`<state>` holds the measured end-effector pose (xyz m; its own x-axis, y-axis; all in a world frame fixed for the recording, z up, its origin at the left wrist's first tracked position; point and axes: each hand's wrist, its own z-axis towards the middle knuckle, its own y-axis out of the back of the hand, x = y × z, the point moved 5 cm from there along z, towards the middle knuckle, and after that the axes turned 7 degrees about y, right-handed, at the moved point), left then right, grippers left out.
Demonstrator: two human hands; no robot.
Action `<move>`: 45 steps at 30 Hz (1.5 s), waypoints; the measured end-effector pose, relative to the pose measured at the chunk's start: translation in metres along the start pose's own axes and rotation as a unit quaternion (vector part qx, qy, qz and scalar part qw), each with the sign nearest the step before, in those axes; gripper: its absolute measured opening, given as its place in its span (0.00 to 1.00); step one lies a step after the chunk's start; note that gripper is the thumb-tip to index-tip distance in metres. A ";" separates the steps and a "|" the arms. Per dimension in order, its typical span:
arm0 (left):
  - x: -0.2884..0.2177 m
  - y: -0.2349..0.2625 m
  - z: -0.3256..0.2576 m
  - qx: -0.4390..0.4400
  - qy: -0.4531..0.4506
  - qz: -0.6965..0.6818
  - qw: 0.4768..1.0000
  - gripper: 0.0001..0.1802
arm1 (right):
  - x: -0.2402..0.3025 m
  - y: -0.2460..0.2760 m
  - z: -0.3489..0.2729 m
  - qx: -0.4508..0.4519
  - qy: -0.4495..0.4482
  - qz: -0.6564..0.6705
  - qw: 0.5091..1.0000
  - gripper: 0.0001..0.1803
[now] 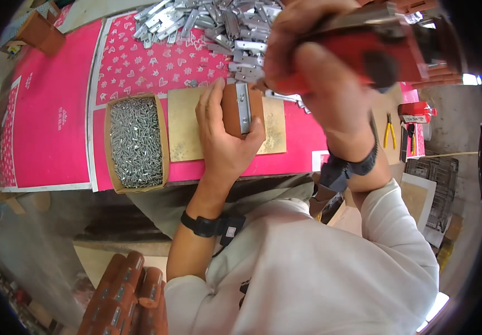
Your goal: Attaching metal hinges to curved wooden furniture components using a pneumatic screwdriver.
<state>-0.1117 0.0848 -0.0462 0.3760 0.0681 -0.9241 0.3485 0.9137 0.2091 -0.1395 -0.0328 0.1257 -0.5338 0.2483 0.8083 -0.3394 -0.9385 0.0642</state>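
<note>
My left hand (pixel 224 145) is wrapped round a short reddish-brown block (pixel 230 109), steadying it on a light wooden board (pixel 185 134). Along the block's upper face lies a narrow silver metal plate (pixel 243 106) with holes or screw heads in it. Raised above and to the right, my right hand (pixel 330 84) grips a red and black power screwdriver (pixel 369 50). Its tip appears to reach down near the plate's far end, but blur hides whether it touches. Left of the board stands a cardboard tray (pixel 108 145) full of small silver screws (pixel 136 139).
A heap of silver metal plates (pixel 224 25) spreads across the far side of the pink-covered table (pixel 56 123). Yellow-handled pliers (pixel 389 133) and a red object (pixel 417 111) lie at the right. Brown blocks with plates (pixel 121 290) are stacked at lower left.
</note>
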 end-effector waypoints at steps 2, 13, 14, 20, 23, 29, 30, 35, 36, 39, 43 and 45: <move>0.000 0.004 -0.004 0.008 0.017 -0.004 1.000 0.43 | 0.012 0.004 0.004 -0.007 -0.039 0.077 0.996 0.17; -0.035 0.025 0.049 0.212 0.028 0.105 0.971 0.13 | 0.010 0.047 -0.043 -0.065 -0.085 -0.024 0.994 0.15; -0.035 0.023 0.050 0.215 0.039 0.117 0.969 0.11 | 0.009 0.051 -0.049 -0.074 -0.078 -0.019 0.994 0.14; -0.040 0.021 0.059 0.202 0.037 0.188 0.960 0.10 | 0.012 0.061 -0.063 -0.096 -0.054 0.001 0.994 0.13; -0.037 0.019 0.056 0.173 0.004 0.200 0.964 0.11 | 0.009 0.061 -0.065 -0.108 -0.064 0.029 0.992 0.13; -0.040 0.017 0.049 0.155 -0.015 0.203 0.967 0.12 | 0.009 0.055 -0.054 -0.114 -0.042 0.051 0.991 0.14; -0.041 0.018 0.047 0.145 -0.031 0.215 0.965 0.12 | 0.009 0.053 -0.050 -0.099 -0.054 0.030 0.993 0.14; -0.037 0.021 0.043 0.126 -0.015 0.189 0.974 0.12 | 0.007 0.042 -0.037 -0.074 -0.039 0.033 0.996 0.15; -0.035 0.023 0.043 0.128 -0.009 0.179 0.975 0.11 | 0.005 0.040 -0.036 -0.073 -0.040 0.033 0.996 0.15; -0.037 0.020 0.048 0.103 -0.045 0.169 0.979 0.09 | 0.002 0.038 -0.036 -0.072 -0.030 0.018 0.997 0.14; -0.018 0.032 0.045 0.020 0.095 -0.007 0.995 0.08 | 0.001 0.039 -0.036 -0.074 -0.028 0.012 0.997 0.13; -0.010 0.041 0.045 -0.031 0.087 -0.157 0.983 0.08 | 0.002 0.040 -0.034 -0.070 -0.038 -0.014 0.997 0.14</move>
<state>-0.0628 0.1038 -0.0140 0.1042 -0.1590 -0.9818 0.3681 0.9232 -0.1105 -0.1804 -0.0621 0.1097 -0.4651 0.2496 0.8493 -0.4610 -0.8874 0.0084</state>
